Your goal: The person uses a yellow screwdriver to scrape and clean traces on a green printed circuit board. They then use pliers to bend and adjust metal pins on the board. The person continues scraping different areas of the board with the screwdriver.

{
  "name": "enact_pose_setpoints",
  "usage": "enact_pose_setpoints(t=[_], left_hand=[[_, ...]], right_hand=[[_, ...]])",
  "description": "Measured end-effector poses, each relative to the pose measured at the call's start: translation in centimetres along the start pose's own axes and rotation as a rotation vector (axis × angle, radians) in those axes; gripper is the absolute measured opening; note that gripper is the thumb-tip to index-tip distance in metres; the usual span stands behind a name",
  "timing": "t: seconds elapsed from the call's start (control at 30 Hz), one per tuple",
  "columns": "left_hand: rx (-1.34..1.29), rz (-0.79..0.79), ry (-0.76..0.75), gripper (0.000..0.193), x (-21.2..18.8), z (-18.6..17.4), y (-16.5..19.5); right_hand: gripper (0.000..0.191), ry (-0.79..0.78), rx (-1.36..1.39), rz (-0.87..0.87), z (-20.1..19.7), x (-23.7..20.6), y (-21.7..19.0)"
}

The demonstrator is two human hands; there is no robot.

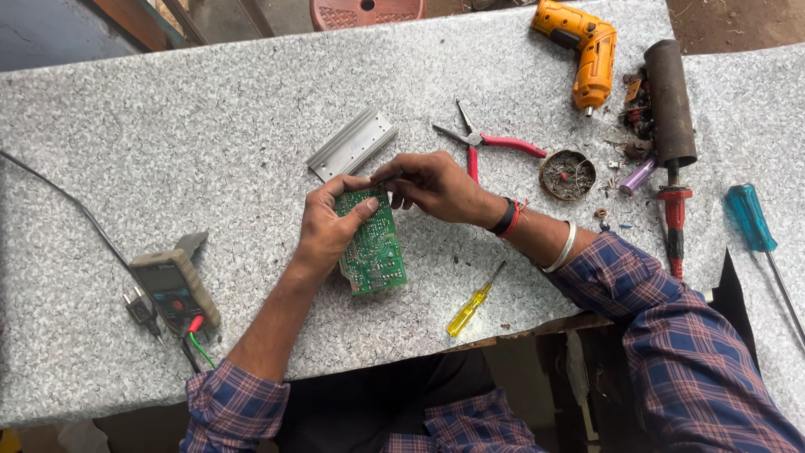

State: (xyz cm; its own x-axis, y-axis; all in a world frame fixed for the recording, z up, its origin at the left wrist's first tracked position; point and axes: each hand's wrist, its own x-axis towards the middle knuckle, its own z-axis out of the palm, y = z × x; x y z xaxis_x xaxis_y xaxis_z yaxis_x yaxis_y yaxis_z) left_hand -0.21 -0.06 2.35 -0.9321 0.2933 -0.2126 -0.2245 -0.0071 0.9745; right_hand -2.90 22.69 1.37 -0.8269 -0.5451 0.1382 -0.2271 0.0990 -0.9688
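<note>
A green circuit board (374, 250) is tilted above the grey speckled table (210, 151), solder side up. My left hand (329, 225) grips its left edge, thumb on top. My right hand (429, 184) pinches at the board's top edge with its fingertips; what it holds there is too small to tell. A ribbed aluminium heat sink (352, 143) lies just beyond the hands.
Red-handled pliers (490, 143), a yellow screwdriver (472, 304), a round tin of bits (568, 174), an orange cordless drill (584, 50), a dark cylinder (670, 101), a red-handled tool (675, 220) and a blue screwdriver (753, 223) lie right. A multimeter (174, 290) with leads sits left.
</note>
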Motion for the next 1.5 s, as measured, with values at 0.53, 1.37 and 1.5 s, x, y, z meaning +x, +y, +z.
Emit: enact_pose_setpoints(t=[0.53, 1.37, 1.5], left_hand=[[0.153, 0.321, 0.038, 0.020, 0.9, -0.5, -1.7], [0.095, 0.194, 0.066, 0.020, 1.1, -0.7, -1.3], [0.109, 0.198, 0.064, 0.020, 1.3, -0.7, -1.3]], right_hand=[[0.016, 0.039, 0.076, 0.044, 0.4, 0.2, 0.7], [0.010, 0.085, -0.370, -0.081, 1.6, 0.1, -2.2], [0.009, 0.085, -0.411, -0.122, 1.5, 0.3, -2.2]])
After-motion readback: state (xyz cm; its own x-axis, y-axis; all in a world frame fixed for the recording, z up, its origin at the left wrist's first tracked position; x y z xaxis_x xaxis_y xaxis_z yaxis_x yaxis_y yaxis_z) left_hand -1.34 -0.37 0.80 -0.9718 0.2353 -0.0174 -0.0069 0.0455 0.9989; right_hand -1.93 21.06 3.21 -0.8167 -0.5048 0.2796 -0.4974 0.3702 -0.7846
